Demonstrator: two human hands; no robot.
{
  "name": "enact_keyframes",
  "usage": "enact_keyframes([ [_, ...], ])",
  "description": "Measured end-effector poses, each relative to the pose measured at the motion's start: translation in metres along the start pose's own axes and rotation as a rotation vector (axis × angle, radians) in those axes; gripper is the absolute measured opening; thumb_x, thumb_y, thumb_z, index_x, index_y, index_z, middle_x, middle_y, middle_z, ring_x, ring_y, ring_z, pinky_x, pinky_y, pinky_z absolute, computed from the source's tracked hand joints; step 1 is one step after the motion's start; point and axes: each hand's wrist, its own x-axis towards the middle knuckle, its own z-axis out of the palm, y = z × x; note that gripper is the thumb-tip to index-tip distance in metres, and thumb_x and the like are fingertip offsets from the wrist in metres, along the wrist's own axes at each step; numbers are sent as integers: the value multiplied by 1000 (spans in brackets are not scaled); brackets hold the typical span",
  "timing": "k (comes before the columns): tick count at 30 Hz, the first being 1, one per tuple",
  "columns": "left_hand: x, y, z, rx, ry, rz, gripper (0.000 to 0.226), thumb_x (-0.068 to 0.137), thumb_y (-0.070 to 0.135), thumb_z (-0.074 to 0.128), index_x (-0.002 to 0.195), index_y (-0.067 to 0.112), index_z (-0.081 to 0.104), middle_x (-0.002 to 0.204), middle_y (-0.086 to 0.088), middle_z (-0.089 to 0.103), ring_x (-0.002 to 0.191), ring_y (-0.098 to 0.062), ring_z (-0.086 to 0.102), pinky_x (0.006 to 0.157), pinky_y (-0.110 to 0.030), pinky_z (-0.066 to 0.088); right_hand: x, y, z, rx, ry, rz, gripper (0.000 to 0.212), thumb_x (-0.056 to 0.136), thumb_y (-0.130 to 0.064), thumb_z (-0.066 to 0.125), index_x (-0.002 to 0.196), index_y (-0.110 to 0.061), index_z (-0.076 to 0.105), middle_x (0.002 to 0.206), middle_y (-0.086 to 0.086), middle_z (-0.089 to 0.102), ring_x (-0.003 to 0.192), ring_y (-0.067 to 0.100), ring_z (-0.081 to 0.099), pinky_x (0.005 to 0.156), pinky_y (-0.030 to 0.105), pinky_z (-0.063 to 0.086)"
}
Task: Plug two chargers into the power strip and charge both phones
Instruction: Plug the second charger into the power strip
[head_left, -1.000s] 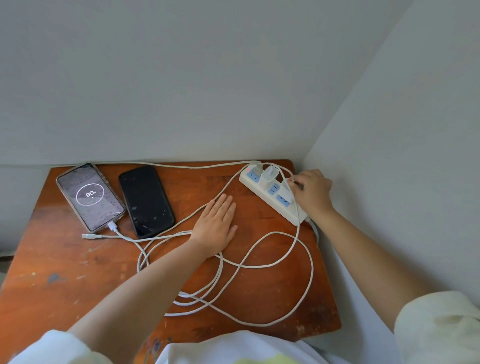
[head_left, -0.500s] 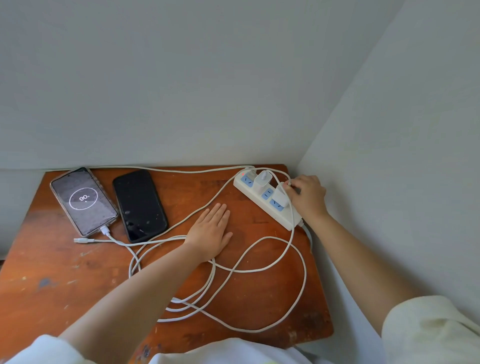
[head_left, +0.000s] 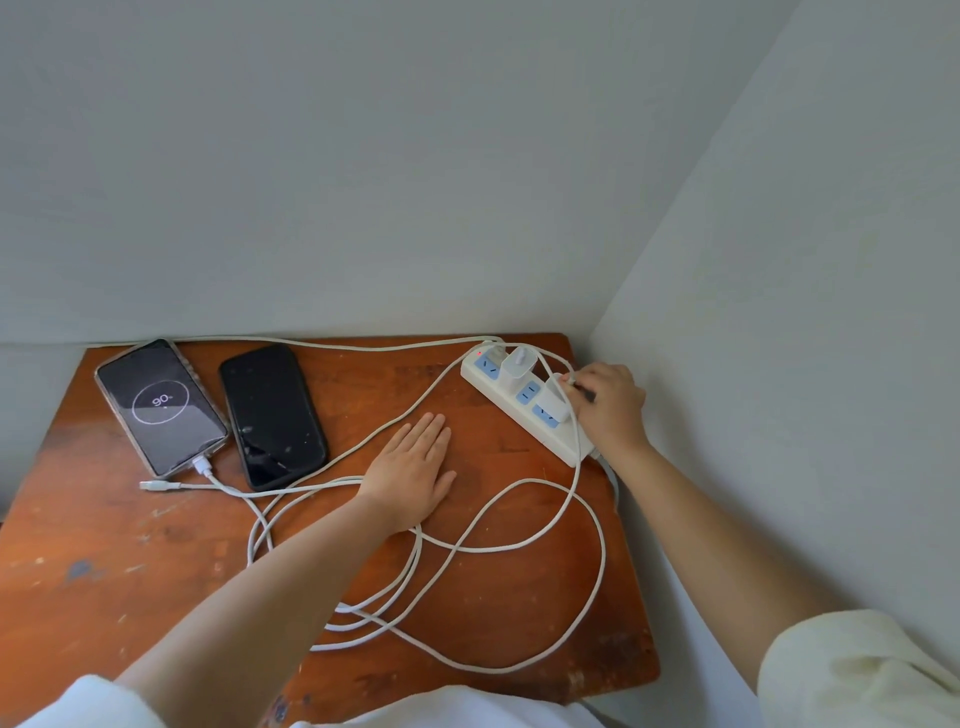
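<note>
Scuffed wooden table (head_left: 130, 561) in a grey-walled corner; left hand (head_left: 413, 470) flat, open; right hand (head_left: 608, 408) pinching second charger (head_left: 551, 405).

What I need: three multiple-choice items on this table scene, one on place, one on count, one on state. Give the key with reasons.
1. Where is the left hand?
A. on the dark phone
B. flat on the table
C. on the wall

2. How many chargers stand in the power strip?
A. one
B. two
C. four

3. The phone at far left has its screen:
A. dark
B. lit, showing 90
C. face down

Key:
1 B, the palm lies on bare wood among the cables.
2 B, a far charger and a nearer charger that the right hand grips.
3 B, a ring with 90 glows.
</note>
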Motion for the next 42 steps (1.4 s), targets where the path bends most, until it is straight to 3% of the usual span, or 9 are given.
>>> enact_keyframes([
  [10,1,1,2,3,9,-13,58,95,45,20,142,18,-2,155,-2,-4,141,-15,-8,109,-29,-9,1,-2,7,-48,45,21,26,92,-24,52,102,-3,65,111,13,64,107,27,50,86,38,36],
  [15,0,1,2,1,11,-11,58,95,45,19,142,18,-2,155,-1,-4,141,-15,-9,109,-29,-9,-17,-4,15,-149,75,10,35,93,-26,50,119,-4,54,121,15,57,116,29,45,93,40,34],
  [19,0,0,1,-1,19,-2,58,95,44,19,142,18,-1,155,-2,-4,141,-15,-9,109,-29,-9,-37,-7,28,-304,-5,0,48,96,-23,45,137,-2,31,146,18,33,137,29,24,110,46,19],
  [22,-1,0,1,1,24,-2,58,95,44,20,142,18,-1,155,-2,-3,141,-15,-8,109,-28,-9,-43,-10,33,-394,-43,14,60,94,-24,49,141,-1,18,152,20,18,141,32,10,113,52,9],
  [26,0,-1,3,6,31,-3,58,95,45,20,142,18,0,155,-2,-2,141,-15,-8,108,-28,-10,-48,-16,36,-386,-17,13,58,93,-27,48,140,-5,22,150,19,24,140,34,16,112,53,12],
  [31,2,-2,6,8,39,-5,58,95,46,20,143,19,1,155,-1,-1,141,-14,-7,106,-27,-11,-42,-19,42,-402,-52,-19,55,96,-29,40,143,-12,17,152,19,17,140,34,11,113,54,9],
  [38,1,1,0,49,9,-18,57,95,44,19,143,17,2,155,-2,0,141,-16,-5,109,-29,-8,-39,-17,35,-444,-115,-35,68,92,-30,52,144,-15,10,154,16,11,141,33,6,114,47,9],
  [42,-12,-2,-9,47,51,4,54,96,41,20,143,18,5,155,-2,3,142,-17,-4,108,-31,-10,-42,-16,15,-298,-183,-47,55,95,-17,44,142,-13,17,154,13,12,141,31,9,113,41,20],
])
